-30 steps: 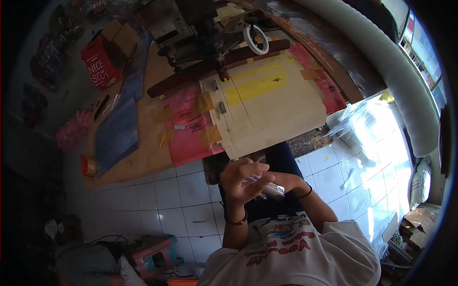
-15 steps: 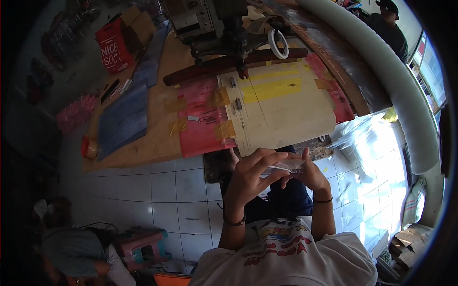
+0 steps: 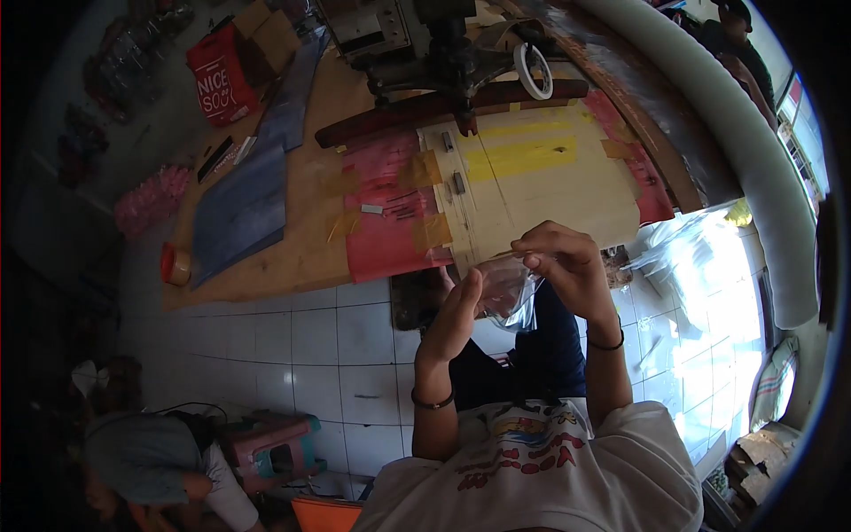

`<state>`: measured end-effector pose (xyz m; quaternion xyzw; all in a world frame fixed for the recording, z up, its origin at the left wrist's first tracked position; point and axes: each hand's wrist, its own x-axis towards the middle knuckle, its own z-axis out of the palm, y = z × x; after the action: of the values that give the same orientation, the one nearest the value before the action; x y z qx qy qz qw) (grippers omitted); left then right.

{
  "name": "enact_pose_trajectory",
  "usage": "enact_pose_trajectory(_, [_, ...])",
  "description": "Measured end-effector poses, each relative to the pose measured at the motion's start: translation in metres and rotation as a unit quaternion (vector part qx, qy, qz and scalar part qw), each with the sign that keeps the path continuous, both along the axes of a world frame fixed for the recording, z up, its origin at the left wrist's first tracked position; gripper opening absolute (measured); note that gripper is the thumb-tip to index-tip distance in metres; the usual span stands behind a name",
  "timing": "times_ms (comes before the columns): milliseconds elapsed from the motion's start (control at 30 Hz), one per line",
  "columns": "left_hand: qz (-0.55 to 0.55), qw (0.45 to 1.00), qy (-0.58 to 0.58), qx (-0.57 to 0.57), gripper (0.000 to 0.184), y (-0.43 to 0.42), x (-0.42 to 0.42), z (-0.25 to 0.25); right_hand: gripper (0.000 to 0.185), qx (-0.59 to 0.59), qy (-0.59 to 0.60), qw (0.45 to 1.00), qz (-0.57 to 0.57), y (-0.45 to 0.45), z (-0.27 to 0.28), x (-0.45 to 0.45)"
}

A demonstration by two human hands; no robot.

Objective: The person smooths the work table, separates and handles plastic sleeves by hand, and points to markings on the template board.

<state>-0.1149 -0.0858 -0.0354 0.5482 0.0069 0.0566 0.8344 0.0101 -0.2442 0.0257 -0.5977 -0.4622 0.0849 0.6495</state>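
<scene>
A folded piece of clear plastic (image 3: 507, 288) hangs between my hands, just in front of the table's near edge and above my lap. My right hand (image 3: 572, 266) pinches its upper right edge between thumb and fingers. On the other side, my left hand (image 3: 450, 324) holds the left edge with the thumb raised; its other fingers are partly hidden. Beyond them lies a cream board (image 3: 532, 208) with yellow tape strips, a red sheet (image 3: 386, 253) taped along its left. Above the board stands a dark press machine (image 3: 452, 71) with a long curved bar (image 3: 381, 126).
Blue sheets (image 3: 239, 213), a tape roll (image 3: 175, 264) and a red bag (image 3: 220, 80) lie on the table's left. A large pale roll (image 3: 709, 106) runs along the right. One person (image 3: 740, 44) is at the far right, another (image 3: 160, 461) at lower left.
My right hand has risen to the plastic's upper right edge, and my left hand has dropped slightly with its thumb upright. The plastic now hangs more spread out and lower. The view has shifted slightly.
</scene>
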Motion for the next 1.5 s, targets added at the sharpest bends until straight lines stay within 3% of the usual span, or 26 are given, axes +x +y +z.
enact_pose_trajectory(33, [-0.032, 0.999, 0.001, -0.023, 0.059, 0.003, -0.004, -0.004, 0.014, 0.001, 0.026, 1.000, 0.012, 0.001, -0.002, 0.001])
enact_pose_trajectory(133, [0.010, 0.997, -0.063, 0.038, 0.050, -0.002, -0.007, 0.002, 0.031, 0.050, -0.014, 0.997, 0.055, 0.000, -0.012, 0.006])
enact_pose_trajectory(233, [0.139, 0.980, -0.104, 0.097, 0.038, -0.013, -0.007, 0.007, 0.055, 0.011, 0.140, 0.989, 0.050, -0.004, -0.009, -0.005])
enact_pose_trajectory(333, [0.232, 0.948, -0.151, 0.158, 0.035, -0.018, -0.003, 0.011, 0.066, -0.002, 0.235, 0.969, 0.073, -0.009, -0.020, -0.014])
enact_pose_trajectory(467, [0.231, 0.929, -0.222, 0.186, 0.041, -0.010, 0.003, 0.006, 0.048, -0.117, 0.220, 0.966, 0.064, -0.018, -0.034, -0.011])
enact_pose_trajectory(533, [0.249, 0.925, -0.245, 0.151, 0.046, -0.013, 0.007, 0.008, 0.041, -0.082, 0.195, 0.976, 0.047, -0.017, -0.040, -0.013])
enact_pose_trajectory(633, [0.215, 0.940, -0.248, -0.090, 0.052, -0.014, 0.006, 0.019, 0.034, -0.064, 0.185, 0.980, 0.046, -0.019, -0.033, -0.015])
enact_pose_trajectory(733, [0.287, 0.941, -0.180, -0.011, 0.057, -0.009, 0.006, 0.037, 0.033, -0.060, 0.160, 0.984, 0.052, -0.018, -0.029, -0.019])
enact_pose_trajectory(867, [0.185, 0.974, -0.121, 0.048, 0.040, -0.005, 0.008, 0.039, 0.036, -0.048, 0.138, 0.987, 0.064, -0.016, -0.032, -0.020])
enact_pose_trajectory(933, [0.193, 0.975, -0.082, 0.070, 0.030, -0.007, 0.010, 0.037, 0.039, -0.062, 0.129, 0.989, 0.029, -0.017, -0.031, -0.020])
enact_pose_trajectory(967, [0.249, 0.965, -0.065, 0.050, 0.019, -0.015, 0.012, 0.037, 0.041, -0.070, 0.124, 0.990, 0.011, -0.018, -0.030, -0.020])
enact_pose_trajectory(1067, [0.294, 0.931, -0.108, 0.188, 0.016, -0.019, 0.017, 0.032, 0.045, -0.027, 0.132, 0.984, -0.118, -0.009, -0.019, -0.030])
enact_pose_trajectory(1167, [0.301, 0.939, -0.089, 0.142, 0.013, -0.028, 0.021, 0.029, 0.038, -0.041, 0.013, 0.975, -0.216, -0.006, -0.022, -0.025])
enact_pose_trajectory(1267, [0.299, 0.943, -0.027, 0.144, 0.023, -0.033, 0.021, 0.031, 0.025, -0.013, -0.038, 0.961, -0.275, -0.005, -0.029, -0.025])
enact_pose_trajectory(1367, [0.288, 0.957, 0.001, 0.035, 0.036, -0.035, 0.022, 0.024, 0.025, 0.018, -0.096, 0.951, -0.293, -0.004, -0.038, -0.026])
enact_pose_trajectory(1500, [0.153, 0.974, 0.031, -0.165, 0.051, -0.036, 0.026, 0.026, 0.020, 0.024, -0.091, 0.948, -0.304, -0.004, -0.046, -0.026])
